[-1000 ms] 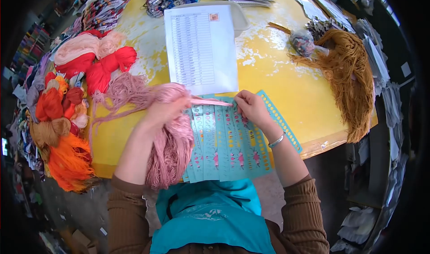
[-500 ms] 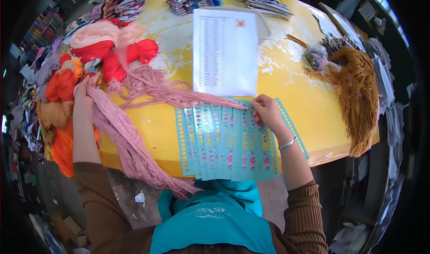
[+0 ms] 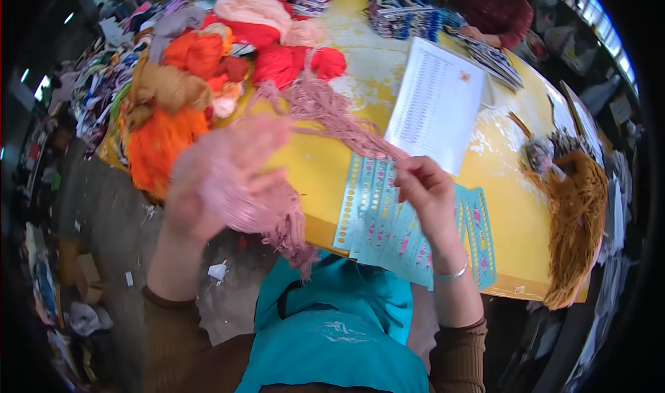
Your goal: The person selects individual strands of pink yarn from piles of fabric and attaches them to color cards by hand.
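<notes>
A hank of dusty-pink thread is draped through my left hand, raised at the table's front left edge. This hand is smeared by motion, its fingers partly spread around the hank, whose loose end hangs below. My right hand is closed in a pinch on the tip of a second pink thread bundle, which stretches back across the table to the red hanks. Beneath the right hand lie several overlapping turquoise cards with rows of punched holes and pink flower prints. A white printed list lies just behind them.
Orange thread, tan thread and red hanks are heaped at the left of the yellow table. A brown hank hangs over the right edge. Across the table sits another person, near bundled cards.
My left hand has come away from the heap toward me, lifting the pink hank. The camera view has turned left. My right hand still pinches the bundle's tip above the cards.
</notes>
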A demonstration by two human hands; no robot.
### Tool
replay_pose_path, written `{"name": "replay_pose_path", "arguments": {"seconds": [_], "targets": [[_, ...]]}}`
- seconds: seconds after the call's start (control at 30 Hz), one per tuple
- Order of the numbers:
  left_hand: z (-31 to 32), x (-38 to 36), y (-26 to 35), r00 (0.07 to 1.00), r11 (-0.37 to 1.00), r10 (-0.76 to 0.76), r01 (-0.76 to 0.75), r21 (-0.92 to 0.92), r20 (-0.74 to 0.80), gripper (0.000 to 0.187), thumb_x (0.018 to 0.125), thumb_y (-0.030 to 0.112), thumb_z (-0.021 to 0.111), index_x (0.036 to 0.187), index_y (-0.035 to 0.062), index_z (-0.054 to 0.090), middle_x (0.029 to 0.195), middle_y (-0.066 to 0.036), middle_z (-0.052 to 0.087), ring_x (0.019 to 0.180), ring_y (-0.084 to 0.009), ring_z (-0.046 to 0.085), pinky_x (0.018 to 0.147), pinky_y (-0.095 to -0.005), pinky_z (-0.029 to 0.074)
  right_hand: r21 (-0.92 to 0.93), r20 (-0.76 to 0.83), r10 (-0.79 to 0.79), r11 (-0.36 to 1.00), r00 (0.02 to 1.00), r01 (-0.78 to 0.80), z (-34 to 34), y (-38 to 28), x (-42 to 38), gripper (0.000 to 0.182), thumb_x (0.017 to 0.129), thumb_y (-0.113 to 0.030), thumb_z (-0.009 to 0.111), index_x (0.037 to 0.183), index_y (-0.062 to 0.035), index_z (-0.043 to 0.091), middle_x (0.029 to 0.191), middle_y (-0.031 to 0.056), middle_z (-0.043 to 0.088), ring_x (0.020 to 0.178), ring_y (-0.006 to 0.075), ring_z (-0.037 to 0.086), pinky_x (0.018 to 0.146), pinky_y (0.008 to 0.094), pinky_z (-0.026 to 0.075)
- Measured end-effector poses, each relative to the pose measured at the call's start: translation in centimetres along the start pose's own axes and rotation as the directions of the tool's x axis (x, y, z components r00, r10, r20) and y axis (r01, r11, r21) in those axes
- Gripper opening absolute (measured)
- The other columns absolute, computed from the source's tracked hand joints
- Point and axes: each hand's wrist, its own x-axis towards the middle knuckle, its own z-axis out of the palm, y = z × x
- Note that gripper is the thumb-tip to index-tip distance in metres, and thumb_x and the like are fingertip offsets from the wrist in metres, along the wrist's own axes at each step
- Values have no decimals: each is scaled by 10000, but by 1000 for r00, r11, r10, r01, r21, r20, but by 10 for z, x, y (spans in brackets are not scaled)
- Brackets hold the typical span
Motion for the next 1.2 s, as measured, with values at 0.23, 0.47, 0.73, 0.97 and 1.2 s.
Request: {"name": "replay_pose_path", "arguments": {"seconds": [0.23,0.47,0.73,0.97,1.2], "targets": [[26,-20,-58,996,988,-33,44,150,-77,493,983,336,489,1350,9,455,1413,-199,441,1098,-169,567,890,-311,473,369,288,134,898,948,-239,110,-28,-45,182,878,-26,658,1057,4,635,847,14,645,715,44,561,645,191,464],[22,-31,-77,977,973,-214,215,-86,18,679,988,398,424,1444,-74,247,1470,-150,357,1278,-222,445,1067,-364,353,605,133,288,734,948,-308,101,-1,-63,50,926,-43,570,950,-26,609,754,41,637,545,87,548,439,181,368],[20,-35,-108,953,943,-266,225,-246,-147,630,955,326,444,1433,-52,287,1434,-205,395,1254,-271,475,1046,-400,385,556,106,347,757,932,-345,90,18,-69,23,944,-81,545,940,-60,552,656,44,586,438,88,456,399,201,331],[12,-35,-125,904,966,-257,228,-122,-343,449,938,124,540,1349,-32,451,1144,-100,585,1020,-163,576,889,-294,467,500,43,394,787,918,-361,88,25,-68,32,932,-95,559,913,-71,554,624,24,568,418,73,442,357,189,260],[17,-31,-128,855,967,-224,254,2,-467,451,883,27,614,1323,23,512,867,11,544,726,-50,479,667,-181,409,480,39,419,788,907,-384,86,33,-67,42,930,-101,564,905,-68,562,627,18,570,416,70,442,355,189,258]]}}
